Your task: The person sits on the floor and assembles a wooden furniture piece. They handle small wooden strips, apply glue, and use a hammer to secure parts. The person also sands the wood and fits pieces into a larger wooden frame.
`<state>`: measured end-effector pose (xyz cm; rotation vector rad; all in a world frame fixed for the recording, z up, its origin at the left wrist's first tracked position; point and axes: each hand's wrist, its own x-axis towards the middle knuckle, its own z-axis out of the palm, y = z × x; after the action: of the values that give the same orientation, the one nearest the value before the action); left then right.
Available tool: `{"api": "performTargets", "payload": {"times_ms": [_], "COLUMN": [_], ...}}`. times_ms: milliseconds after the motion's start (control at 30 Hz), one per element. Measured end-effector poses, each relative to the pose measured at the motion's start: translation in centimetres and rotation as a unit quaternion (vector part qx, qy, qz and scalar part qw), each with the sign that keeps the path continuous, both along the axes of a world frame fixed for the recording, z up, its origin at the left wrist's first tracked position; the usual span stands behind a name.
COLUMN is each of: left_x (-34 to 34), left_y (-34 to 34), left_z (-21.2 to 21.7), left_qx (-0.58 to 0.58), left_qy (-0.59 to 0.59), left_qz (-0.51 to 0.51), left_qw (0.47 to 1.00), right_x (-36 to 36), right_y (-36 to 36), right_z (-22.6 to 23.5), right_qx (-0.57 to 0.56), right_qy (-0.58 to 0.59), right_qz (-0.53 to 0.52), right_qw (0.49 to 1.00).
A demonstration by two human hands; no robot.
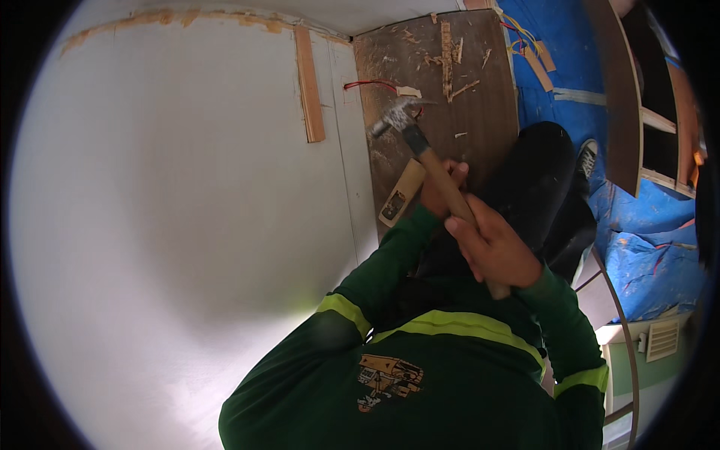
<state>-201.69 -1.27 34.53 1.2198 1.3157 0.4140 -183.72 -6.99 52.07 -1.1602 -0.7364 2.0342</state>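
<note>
My right hand (pixel 495 244) is wrapped around the wooden handle of a claw hammer (pixel 444 180). The hammer slants up and left, its metal head over a brown wooden panel. Behind the handle, my left hand (pixel 433 196) has its fingers drawn together; the handle partly hides them, so I cannot make out what they hold. Beside that hand is a pale wooden piece (pixel 405 187) with a dark insert near its lower end; whether the hand touches it is unclear. Red wires (pixel 369 83) with a white connector lie on the panel past the hammer head.
The brown panel (pixel 480 120) carries wood splinters and a rough wood strip (pixel 447 60). A white wall (pixel 225 150) with a wooden batten (pixel 308 82) stands left. Blue sheeting (pixel 559 45), yellow wires and wood offcuts (pixel 537 69) are at right, near a brown cabinet frame (pixel 624 97).
</note>
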Motion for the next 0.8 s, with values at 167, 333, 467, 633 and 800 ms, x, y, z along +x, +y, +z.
{"api": "performTargets", "payload": {"times_ms": [167,333,467,633,800], "left_x": [-1.4,-1.1,-0.6,-0.7,-1.7], "left_y": [-0.7,-1.4,-2.1,-2.3,-2.2], "left_z": [-0.1,-0.5,-1.0,-1.3,-0.7], "left_qx": [0.047,0.061,0.070,0.077,0.075], "left_qy": [-0.027,-0.087,-0.113,-0.127,-0.127], "left_qz": [-0.034,-0.039,-0.030,-0.032,-0.024], "left_qw": [0.998,0.994,0.991,0.988,0.989], "right_x": [-8.4,-8.5,-7.7,-8.7,-8.8], "right_y": [5.5,5.3,3.4,4.0,5.1], "right_z": [-4.4,-3.3,-3.6,-3.8,-2.0], "right_qx": [0.077,0.066,0.047,0.028,0.075], "right_qy": [-0.036,-0.047,-0.033,0.032,-0.031], "right_qz": [0.087,0.075,0.020,0.038,0.064], "right_qw": [0.993,0.994,0.998,0.998,0.995]}}
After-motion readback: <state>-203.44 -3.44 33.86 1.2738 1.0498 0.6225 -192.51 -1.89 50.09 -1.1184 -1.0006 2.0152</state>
